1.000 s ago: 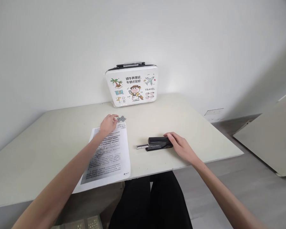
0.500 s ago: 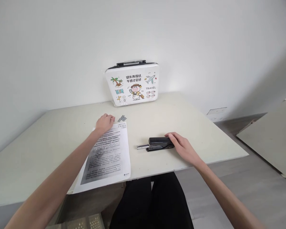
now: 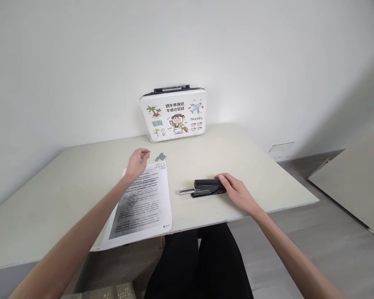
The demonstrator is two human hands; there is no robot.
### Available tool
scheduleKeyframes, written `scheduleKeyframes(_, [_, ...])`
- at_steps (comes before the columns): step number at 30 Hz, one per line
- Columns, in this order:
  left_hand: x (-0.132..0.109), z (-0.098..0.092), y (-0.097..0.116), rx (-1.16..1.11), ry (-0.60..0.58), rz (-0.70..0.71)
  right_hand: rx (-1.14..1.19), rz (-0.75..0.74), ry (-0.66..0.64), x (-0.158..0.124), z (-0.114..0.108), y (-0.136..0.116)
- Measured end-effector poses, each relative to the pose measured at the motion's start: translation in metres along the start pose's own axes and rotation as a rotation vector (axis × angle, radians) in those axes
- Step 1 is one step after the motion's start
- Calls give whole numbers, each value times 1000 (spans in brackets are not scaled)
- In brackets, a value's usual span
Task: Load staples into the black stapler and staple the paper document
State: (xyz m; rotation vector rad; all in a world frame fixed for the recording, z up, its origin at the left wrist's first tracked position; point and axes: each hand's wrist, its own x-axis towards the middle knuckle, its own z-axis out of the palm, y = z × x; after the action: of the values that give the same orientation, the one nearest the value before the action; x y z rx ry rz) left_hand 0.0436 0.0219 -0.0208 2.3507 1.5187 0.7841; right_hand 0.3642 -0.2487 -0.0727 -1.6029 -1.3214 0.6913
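Fingers pinched together, my left hand [image 3: 138,161] hovers by the top edge of a printed sheet [image 3: 143,207]; anything between the fingertips is too small to make out. Just right of it, a few grey strips of staples [image 3: 161,157] lie on the table. My right hand [image 3: 235,190] grips the rear end of a black stapler [image 3: 208,187], which rests on the table pointing left. A metal tray [image 3: 185,192] sticks out from the stapler's front. The left forearm covers part of the sheet's left side.
A white case [image 3: 177,116] with cartoon prints and a black handle leans on the wall behind the table [image 3: 237,158]. The sheet's lower edge reaches the table's front edge. A pale panel [image 3: 355,178] stands at the right, beyond the grey floor.
My left hand has risen a little off the table beside the staples, its fingers drawn into a pinch. The right hand stays on the stapler. The view has shifted slightly.
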Motion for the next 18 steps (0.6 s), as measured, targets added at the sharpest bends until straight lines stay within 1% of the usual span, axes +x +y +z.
scheduleKeyframes(2, [-12, 0, 12, -129, -28, -3, 1, -1, 0, 0, 0, 0])
scheduleKeyframes(4, [-27, 3, 25, -383, -76, -49, -2, -4, 2, 0, 1, 0])
scheduleKeyframes(6, [-45, 6, 41, -691, -139, -135, -6, -6, 6, 0, 1, 1])
scheduleKeyframes(8, [-60, 8, 56, -905, -216, -248, -9, -7, 7, 0, 2, 2])
scheduleKeyframes(11, [-75, 6, 76, -1133, -314, -466, -8, -7, 4, 1, 2, 1])
scheduleKeyframes(14, [-80, -1, 91, -1340, -378, -673, -10, -12, 3, 1, 2, 1])
scheduleKeyframes(16, [-81, -5, 96, -1429, -426, -762, -14, -17, 6, 1, 2, 1])
scheduleKeyframes(18, [-82, -7, 97, -1453, -471, -776, -17, -20, 11, 1, 2, 1])
